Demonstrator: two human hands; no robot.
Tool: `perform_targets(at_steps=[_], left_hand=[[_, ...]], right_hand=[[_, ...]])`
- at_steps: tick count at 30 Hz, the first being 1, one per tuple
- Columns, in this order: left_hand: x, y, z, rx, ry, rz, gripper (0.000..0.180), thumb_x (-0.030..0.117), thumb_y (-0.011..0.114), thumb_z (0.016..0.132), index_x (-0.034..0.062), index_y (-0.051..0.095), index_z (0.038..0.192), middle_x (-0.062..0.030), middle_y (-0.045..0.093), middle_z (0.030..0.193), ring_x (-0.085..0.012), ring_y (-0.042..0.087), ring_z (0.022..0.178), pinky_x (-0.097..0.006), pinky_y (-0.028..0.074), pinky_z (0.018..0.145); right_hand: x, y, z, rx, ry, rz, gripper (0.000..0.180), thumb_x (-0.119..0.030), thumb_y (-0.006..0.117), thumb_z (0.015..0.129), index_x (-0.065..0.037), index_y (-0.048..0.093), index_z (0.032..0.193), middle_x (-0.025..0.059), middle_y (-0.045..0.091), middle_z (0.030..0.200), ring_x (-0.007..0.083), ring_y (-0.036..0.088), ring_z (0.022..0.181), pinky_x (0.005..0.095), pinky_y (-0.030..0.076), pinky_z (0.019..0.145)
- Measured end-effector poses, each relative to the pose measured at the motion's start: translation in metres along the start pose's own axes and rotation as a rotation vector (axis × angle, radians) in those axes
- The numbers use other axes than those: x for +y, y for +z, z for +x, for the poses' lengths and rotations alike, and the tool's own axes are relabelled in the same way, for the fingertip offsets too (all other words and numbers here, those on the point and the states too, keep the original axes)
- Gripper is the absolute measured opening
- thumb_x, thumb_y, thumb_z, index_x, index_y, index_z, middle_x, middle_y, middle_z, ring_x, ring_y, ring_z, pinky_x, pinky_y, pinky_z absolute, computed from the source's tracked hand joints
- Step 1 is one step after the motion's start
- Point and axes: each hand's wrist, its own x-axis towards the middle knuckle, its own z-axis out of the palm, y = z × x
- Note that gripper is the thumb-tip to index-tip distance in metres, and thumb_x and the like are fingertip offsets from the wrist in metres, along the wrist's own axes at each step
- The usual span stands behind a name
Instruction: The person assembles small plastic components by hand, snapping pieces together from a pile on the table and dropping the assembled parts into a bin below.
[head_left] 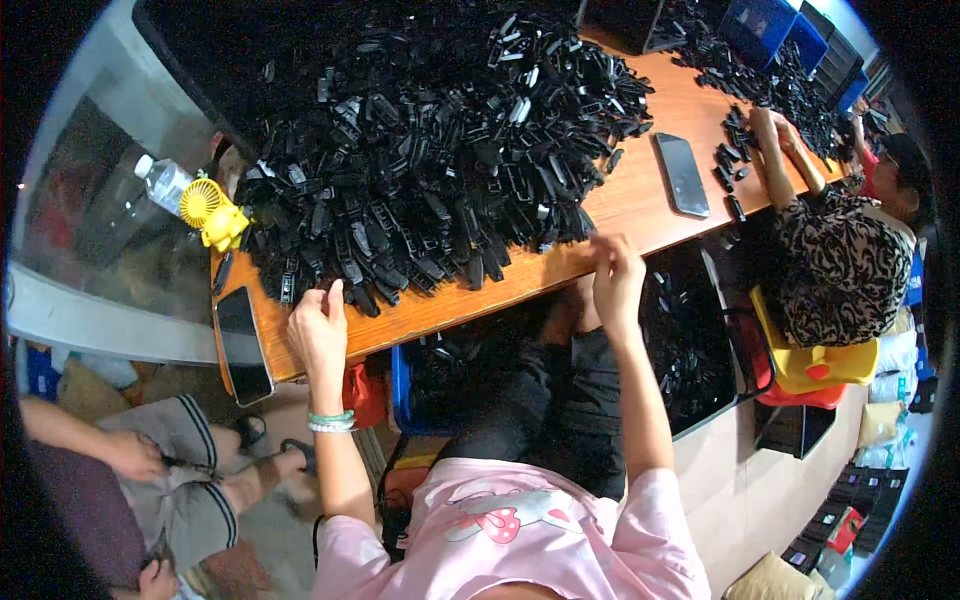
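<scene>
A large heap of small black plastic parts (430, 170) covers much of the wooden table (440, 318). My left hand (318, 330) is at the heap's near left edge, over the table's front edge, with its fingers curled together. Whatever those fingers may hold is hidden. To the right, my right hand (618, 285) is over the front edge, just beyond the heap's near right corner. Its fingers are bent and smeared by motion, and no part shows clearly in them.
A dark phone (243, 345) lies at the left table end, near a yellow fan (207, 208) and a bottle (163, 182). Another phone (682, 175) lies right of the heap. A co-worker's hands (780, 140) handle black parts. Below are a black bin (690, 340) and a seated person's legs (200, 480).
</scene>
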Motion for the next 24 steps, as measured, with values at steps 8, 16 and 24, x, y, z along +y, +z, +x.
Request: perform_targets(at_steps=[8,16,24], left_hand=[[-0.011,-0.003,0.0,-0.226,-0.471,-0.797,0.022,0.018,0.067,0.084,0.0025,0.061,0.069,0.0043,0.047,0.052,-0.0008,0.034,0.042,-0.019,0.023,0.039],[0.039,-0.021,-0.034,-0.134,-0.448,-1.274,0.013,0.016,0.053,0.092,0.0053,0.053,0.085,-0.01,0.064,0.075,-0.0059,0.05,0.042,-0.015,0.034,0.034],[0.103,-0.011,-0.085,-0.82,-0.169,-1.224,0.03,0.001,0.059,0.084,-0.0022,0.053,0.114,-0.0096,0.065,0.089,-0.0088,0.059,0.057,-0.018,0.043,0.045]], right_hand=[[0.04,0.013,0.077,-0.206,-0.037,-0.167,0.03,0.004,0.051,0.078,-0.007,0.061,0.104,0.0168,0.057,0.087,0.0329,0.058,0.08,0.038,0.047,0.072],[0.046,-0.018,0.062,-0.003,-0.309,-0.454,0.019,-0.008,0.07,0.068,-0.001,0.059,0.082,0.0152,0.056,0.084,0.0315,0.055,0.077,0.0393,0.045,0.066],[-0.042,-0.03,-0.018,-0.351,0.395,0.553,0.014,-0.014,0.06,0.087,0.0,0.059,0.091,0.003,0.06,0.073,0.0095,0.056,0.065,0.0227,0.045,0.059]])
